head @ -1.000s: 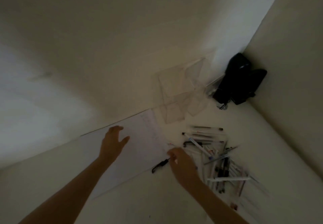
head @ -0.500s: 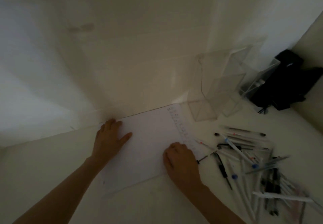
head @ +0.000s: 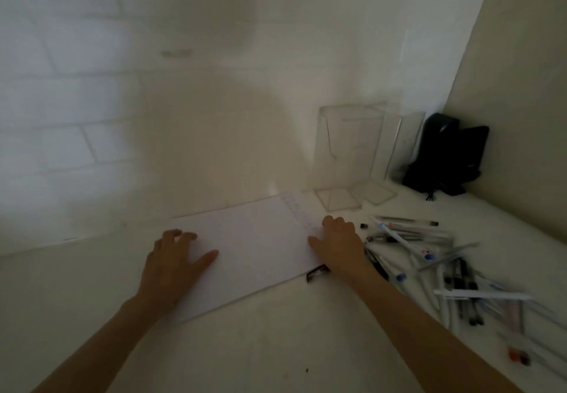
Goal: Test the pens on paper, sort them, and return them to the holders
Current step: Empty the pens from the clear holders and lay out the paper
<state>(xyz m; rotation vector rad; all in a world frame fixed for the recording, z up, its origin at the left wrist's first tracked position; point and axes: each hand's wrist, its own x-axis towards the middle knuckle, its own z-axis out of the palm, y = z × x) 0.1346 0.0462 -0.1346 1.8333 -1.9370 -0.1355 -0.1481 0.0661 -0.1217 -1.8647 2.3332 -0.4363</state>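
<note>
Head: hands (head: 171, 265) (2) flat on paper (head: 254, 239)

right hand (head: 339, 244) opened flat, black pen (head: 317, 273) released

Blurred by motion throughout. Black pen (head: 317, 273) half hidden under right hand (head: 340, 245), so grip impossible to judge. Pile of pens (head: 441, 270) smeared on the right, single pens hard to separate, near ones cut off by the right edge. Marks along the paper (head: 245, 239) at its far right margin too faint to read. Clear holders (head: 356, 159) barely outlined. Black object (head: 448, 153) in the far corner unidentifiable.
</note>
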